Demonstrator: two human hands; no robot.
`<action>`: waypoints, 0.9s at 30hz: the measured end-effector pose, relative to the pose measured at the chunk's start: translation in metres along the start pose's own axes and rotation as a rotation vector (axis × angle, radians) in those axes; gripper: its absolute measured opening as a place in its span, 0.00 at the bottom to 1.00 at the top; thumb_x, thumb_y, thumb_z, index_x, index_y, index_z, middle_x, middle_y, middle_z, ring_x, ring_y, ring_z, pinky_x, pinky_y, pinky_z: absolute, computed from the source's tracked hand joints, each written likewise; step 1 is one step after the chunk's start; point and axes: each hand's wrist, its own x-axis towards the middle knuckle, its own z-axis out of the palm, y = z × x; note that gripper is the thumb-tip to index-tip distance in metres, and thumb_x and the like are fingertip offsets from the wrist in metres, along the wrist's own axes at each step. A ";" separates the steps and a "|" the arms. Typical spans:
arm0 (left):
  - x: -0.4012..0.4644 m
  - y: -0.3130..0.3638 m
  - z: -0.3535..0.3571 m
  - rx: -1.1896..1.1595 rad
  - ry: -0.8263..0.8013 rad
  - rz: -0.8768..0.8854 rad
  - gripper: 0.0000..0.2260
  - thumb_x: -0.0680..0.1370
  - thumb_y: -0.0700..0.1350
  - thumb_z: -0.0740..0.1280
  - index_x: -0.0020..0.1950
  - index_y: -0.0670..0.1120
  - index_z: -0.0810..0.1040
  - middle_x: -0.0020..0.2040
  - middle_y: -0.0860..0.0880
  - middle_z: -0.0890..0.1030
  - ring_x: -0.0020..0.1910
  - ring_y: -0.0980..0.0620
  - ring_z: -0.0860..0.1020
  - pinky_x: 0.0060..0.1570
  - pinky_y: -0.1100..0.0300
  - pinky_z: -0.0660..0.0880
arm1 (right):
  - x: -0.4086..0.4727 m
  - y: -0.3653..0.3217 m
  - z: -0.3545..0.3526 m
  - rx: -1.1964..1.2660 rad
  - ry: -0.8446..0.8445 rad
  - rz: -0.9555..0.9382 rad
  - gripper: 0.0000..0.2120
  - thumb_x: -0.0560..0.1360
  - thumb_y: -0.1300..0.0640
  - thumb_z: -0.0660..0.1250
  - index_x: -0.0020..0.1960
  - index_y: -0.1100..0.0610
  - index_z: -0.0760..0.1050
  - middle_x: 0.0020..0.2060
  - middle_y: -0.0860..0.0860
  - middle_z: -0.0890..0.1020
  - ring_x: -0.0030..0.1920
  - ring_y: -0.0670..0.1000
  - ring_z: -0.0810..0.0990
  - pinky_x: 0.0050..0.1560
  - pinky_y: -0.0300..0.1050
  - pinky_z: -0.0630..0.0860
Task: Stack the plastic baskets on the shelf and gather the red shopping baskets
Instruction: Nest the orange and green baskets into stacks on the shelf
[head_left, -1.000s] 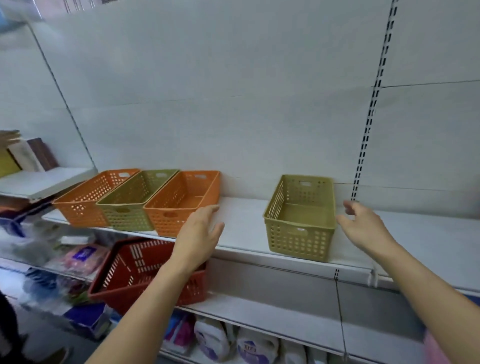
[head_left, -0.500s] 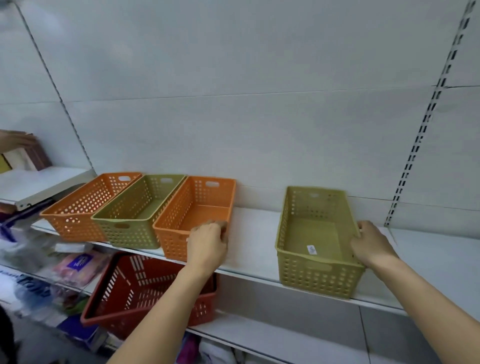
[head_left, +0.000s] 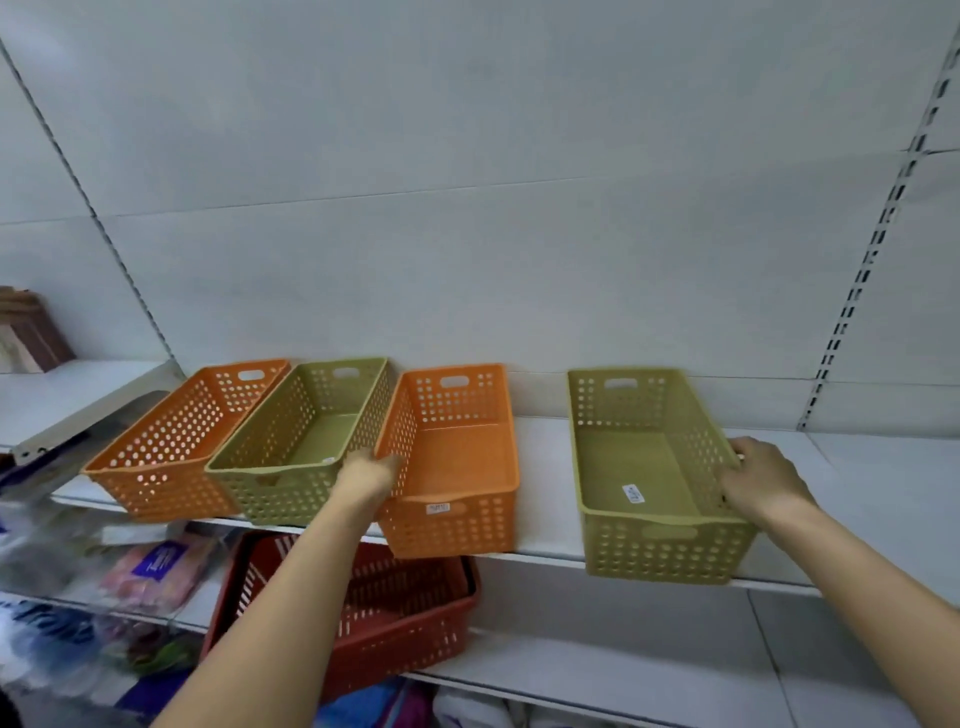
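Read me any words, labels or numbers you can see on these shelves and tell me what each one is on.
None can be read with confidence.
White sticker inside the right green basket: print too small.
White sticker on the front rim of the nearer orange basket: blurred.
Purple label on the pink packet on the lower shelf: blurred.
Large blue letters on the plastic bag at lower left: cut off and blurred.

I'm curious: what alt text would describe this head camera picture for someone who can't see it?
Two bare hands grip plastic baskets on a white shelf: the left hand holds an orange basket's left rim, the right hand a green basket's right rim. Another orange basket and green basket sit further left; a red shopping basket rests below.
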 end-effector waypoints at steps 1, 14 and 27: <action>0.009 -0.006 0.000 -0.041 -0.030 -0.016 0.12 0.76 0.43 0.65 0.57 0.41 0.78 0.52 0.39 0.83 0.47 0.39 0.82 0.51 0.45 0.80 | -0.002 0.000 0.000 0.015 0.017 0.011 0.15 0.75 0.60 0.60 0.60 0.54 0.74 0.46 0.56 0.79 0.45 0.60 0.79 0.46 0.50 0.77; -0.071 -0.013 0.034 -0.144 -0.091 0.241 0.11 0.71 0.47 0.62 0.50 0.49 0.79 0.47 0.47 0.85 0.47 0.44 0.82 0.53 0.45 0.79 | -0.062 0.051 -0.036 0.115 0.236 0.036 0.17 0.71 0.60 0.60 0.57 0.50 0.78 0.48 0.56 0.83 0.49 0.61 0.80 0.51 0.53 0.76; -0.259 0.052 0.157 -0.246 -0.260 0.381 0.12 0.68 0.50 0.60 0.46 0.60 0.79 0.47 0.52 0.86 0.49 0.46 0.83 0.56 0.42 0.78 | -0.145 0.190 -0.229 0.242 0.415 -0.080 0.12 0.73 0.65 0.61 0.51 0.53 0.79 0.45 0.57 0.83 0.46 0.59 0.81 0.49 0.58 0.78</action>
